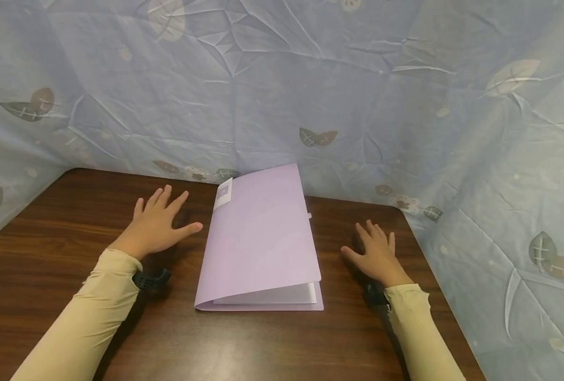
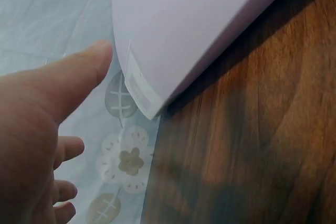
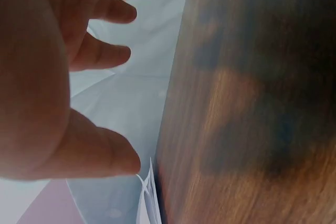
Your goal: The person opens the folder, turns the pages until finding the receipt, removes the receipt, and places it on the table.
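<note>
A light purple folder (image 1: 262, 238) lies on the brown wooden table, its cover slightly raised at the near and right edges so white sheets (image 1: 272, 295) show inside. A white label (image 1: 223, 193) sits at its far left corner; the left wrist view shows this corner of the folder (image 2: 173, 30) too. To the left of the folder, my left hand (image 1: 155, 225) hovers over the table with fingers spread, apart from it. On the other side, my right hand (image 1: 374, 254) is likewise above the table, fingers spread, touching nothing. Both hands are bare and hold nothing.
The dark wooden table (image 1: 262, 344) has rounded far corners. A pale blue-grey cloth (image 1: 272, 95) with leaf and flower prints hangs behind it and along the sides. Dark bands (image 1: 152, 279) are on both wrists, below cream sleeves (image 1: 81, 317).
</note>
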`<state>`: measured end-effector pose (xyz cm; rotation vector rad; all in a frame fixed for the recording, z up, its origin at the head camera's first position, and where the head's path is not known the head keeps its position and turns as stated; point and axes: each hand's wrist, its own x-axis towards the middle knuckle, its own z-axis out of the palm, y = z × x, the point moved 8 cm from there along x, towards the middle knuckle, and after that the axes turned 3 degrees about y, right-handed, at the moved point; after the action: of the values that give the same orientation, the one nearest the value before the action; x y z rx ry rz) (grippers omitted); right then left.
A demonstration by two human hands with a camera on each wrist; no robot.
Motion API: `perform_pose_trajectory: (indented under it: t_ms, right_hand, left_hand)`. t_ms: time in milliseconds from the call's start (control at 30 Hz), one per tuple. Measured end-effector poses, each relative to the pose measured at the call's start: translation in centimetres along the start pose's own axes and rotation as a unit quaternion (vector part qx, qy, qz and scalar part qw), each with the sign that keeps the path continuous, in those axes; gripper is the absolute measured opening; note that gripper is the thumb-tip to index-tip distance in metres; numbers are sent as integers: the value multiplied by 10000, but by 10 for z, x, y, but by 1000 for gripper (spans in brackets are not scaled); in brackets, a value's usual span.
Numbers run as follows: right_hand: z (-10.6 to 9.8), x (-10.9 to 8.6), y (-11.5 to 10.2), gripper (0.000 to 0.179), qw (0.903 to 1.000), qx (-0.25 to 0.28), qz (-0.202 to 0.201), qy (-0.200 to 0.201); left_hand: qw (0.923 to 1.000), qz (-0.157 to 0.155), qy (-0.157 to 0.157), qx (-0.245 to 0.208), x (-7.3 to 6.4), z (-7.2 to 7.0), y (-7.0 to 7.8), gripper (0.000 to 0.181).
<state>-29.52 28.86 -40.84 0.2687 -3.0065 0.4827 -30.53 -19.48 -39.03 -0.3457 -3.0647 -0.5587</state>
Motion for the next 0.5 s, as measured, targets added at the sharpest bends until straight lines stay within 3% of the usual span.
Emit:
perform_pose_trajectory:
  t_ms: [500]
  right_hand:
    - [14, -2, -18, 86, 9971, 135, -598, -443]
  left_hand:
    - [9972, 716, 159, 107, -1, 5, 35, 97]
